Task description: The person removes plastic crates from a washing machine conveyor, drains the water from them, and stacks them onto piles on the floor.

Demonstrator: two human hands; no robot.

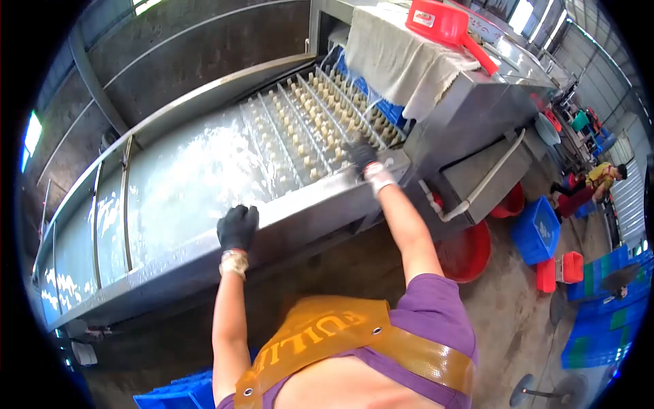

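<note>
A long metal trough of water stretches across in front of me. At its right end, rows of small pale pieces sit between metal crossbars of a conveyor. My left hand, in a black glove with a pale cuff, rests at the trough's near rim with its fingers curled over the edge. My right hand, also black-gloved, reaches over the rim to the near side of the conveyor, close to the pale pieces. Blur and the dark glove hide its fingers, and whether it holds a piece does not show.
A red dipper lies on a cloth over the machine at the conveyor's upper end. Red tubs and a blue crate stand on the floor to the right. Farther off, a person bends near more containers.
</note>
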